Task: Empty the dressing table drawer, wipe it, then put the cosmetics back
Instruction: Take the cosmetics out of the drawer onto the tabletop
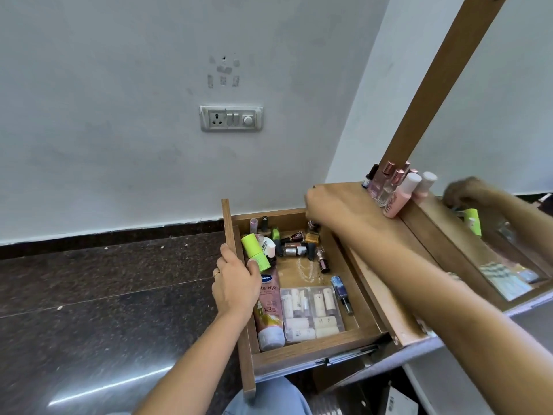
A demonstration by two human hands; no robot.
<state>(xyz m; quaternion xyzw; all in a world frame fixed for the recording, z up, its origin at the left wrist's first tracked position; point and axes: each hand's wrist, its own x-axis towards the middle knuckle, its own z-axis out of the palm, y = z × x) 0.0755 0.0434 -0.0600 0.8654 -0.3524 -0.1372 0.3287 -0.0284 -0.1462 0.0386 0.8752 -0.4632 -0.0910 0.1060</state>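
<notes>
On the pink tube (267, 307) in the drawer (314, 353) we read "oline", "ta-Hya" and "10X". The white bottle (267, 248) shows "POLISH".

Soft even light, floor (104, 384) glare, wide-angle bending at edges.

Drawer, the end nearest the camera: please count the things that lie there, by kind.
Pink tube: 1
Clear pack of small tubes: 1
Blue nail polish bottle: 1
Total at this end of the drawer: 3
</notes>
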